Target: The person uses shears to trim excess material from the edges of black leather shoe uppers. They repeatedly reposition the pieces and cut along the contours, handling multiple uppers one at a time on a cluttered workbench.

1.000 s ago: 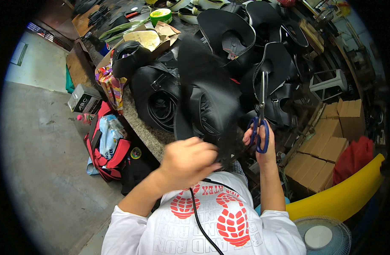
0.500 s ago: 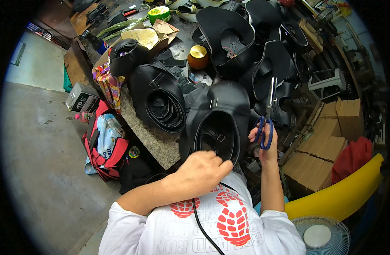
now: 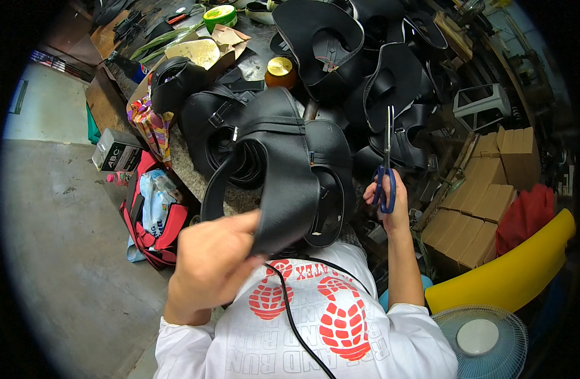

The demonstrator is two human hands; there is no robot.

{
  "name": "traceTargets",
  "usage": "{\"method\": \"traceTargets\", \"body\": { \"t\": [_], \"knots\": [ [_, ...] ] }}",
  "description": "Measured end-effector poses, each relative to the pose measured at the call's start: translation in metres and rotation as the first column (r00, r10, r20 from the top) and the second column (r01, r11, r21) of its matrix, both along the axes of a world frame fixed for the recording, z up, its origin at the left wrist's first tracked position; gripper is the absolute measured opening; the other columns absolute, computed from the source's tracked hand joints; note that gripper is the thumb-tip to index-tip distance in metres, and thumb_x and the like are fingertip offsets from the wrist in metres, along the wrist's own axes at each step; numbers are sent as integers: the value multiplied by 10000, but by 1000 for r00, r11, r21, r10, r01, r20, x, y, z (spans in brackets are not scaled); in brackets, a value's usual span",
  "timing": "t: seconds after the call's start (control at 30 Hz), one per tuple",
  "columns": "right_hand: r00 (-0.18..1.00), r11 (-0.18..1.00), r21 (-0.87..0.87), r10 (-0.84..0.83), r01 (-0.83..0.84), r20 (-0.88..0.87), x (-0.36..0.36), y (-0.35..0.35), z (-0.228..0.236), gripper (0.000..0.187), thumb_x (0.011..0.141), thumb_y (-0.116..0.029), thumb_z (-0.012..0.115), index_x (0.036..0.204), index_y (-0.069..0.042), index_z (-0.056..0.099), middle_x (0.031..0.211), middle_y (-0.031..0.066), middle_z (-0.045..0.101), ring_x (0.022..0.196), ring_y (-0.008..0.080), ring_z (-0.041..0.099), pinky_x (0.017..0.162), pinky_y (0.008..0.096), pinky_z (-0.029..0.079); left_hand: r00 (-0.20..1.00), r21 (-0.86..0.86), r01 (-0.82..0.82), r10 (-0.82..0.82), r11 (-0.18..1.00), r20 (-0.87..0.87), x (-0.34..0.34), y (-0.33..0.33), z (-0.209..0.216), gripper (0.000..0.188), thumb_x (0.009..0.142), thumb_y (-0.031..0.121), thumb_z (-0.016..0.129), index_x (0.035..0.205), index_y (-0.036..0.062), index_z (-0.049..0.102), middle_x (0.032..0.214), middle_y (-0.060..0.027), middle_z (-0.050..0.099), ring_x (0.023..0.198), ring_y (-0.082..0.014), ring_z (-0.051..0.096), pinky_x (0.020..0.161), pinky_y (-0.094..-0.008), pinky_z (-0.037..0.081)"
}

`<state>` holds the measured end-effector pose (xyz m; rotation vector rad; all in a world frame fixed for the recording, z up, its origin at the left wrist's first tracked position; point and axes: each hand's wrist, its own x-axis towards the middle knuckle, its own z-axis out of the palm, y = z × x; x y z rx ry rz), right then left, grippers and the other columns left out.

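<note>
My left hand (image 3: 211, 259) pinches the lower edge of a black leather shoe upper (image 3: 283, 183), a curved piece with a strap and small metal buckle, and holds it up over the workbench. Behind it to the right lies another black upper (image 3: 331, 145) with its own buckle. A stack of nested uppers (image 3: 198, 139) sits to the left, partly covered by the held one. In my right hand (image 3: 396, 205) is a pair of scissors (image 3: 386, 170) with blue handles. Its blades point up and look closed, away from the leather.
More black uppers (image 3: 391, 88) are heaped at the bench's far right. A gold-lidded jar (image 3: 280, 72) and a green tub (image 3: 219, 18) stand farther back. Cardboard boxes (image 3: 473, 221), a yellow curved object (image 3: 505, 268) and a fan (image 3: 479, 338) are at my right; a red bag (image 3: 167, 230) is at left.
My left hand has moved left, lifting one upper off the piece in front of me and swinging it leftward. The scissors stay in my right hand, slightly more upright.
</note>
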<state>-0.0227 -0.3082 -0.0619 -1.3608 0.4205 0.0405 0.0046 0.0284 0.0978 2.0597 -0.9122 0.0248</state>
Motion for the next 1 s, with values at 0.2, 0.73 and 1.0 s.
{"method": "traceTargets", "body": {
  "t": [0.2,0.73,1.0],
  "knots": [
    [997,981,-187,32,-45,-71,-6,-1,-10,228,964,-261,609,945,-58,506,722,73,646,625,108,604,583,215,465,905,93,353,-315,931,-285,-19,-57,-53,241,798,196,722,907,23,595,1100,-166,662,956,-342,659,838,-440,531],
    [984,872,-479,-20,105,179,-13,3,-19,251,894,-82,676,1044,1,494,893,104,715,754,119,647,682,250,489,935,295,188,-263,937,239,-7,-90,-62,169,743,114,633,900,73,584,741,-41,562,751,-208,556,693,-340,428],
    [959,965,-198,-117,172,260,-3,-5,14,240,949,-136,615,1087,-2,471,946,117,693,757,83,598,673,216,484,967,432,233,-256,871,-5,17,-90,-81,194,779,156,679,913,66,572,757,-48,582,792,-230,576,728,-356,426]
  ]
}}
